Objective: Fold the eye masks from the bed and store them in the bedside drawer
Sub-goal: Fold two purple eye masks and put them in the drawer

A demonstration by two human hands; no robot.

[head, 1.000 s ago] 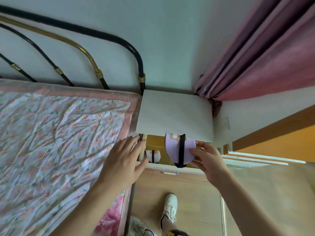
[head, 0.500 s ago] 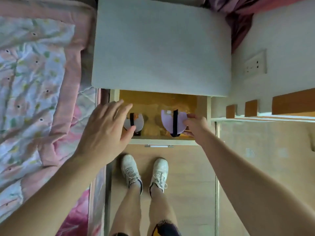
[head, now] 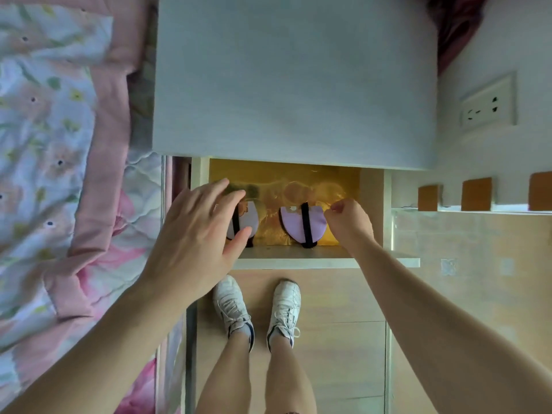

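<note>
The bedside drawer [head: 298,259] stands pulled open under the white nightstand top [head: 292,79], and its bottom is lined in shiny gold. Two folded eye masks lie inside it. The lilac eye mask [head: 294,224] with a black strap rests at the right; my right hand [head: 349,227] is curled at its right edge, fingertips pinched against it. The second folded mask [head: 250,218] sits at the left, half hidden under my left hand [head: 198,231], which hovers over it with fingers spread.
The bed with a floral quilt and pink border [head: 44,144] runs along the left, close against the nightstand. A wall socket [head: 488,103] is at the right. My white shoes [head: 233,306] stand on the wooden floor directly below the drawer front.
The view tipped down from the headboard to the drawer. My right hand lowered the lilac mask from above the drawer onto its bottom. My left hand shifted over the left mask.
</note>
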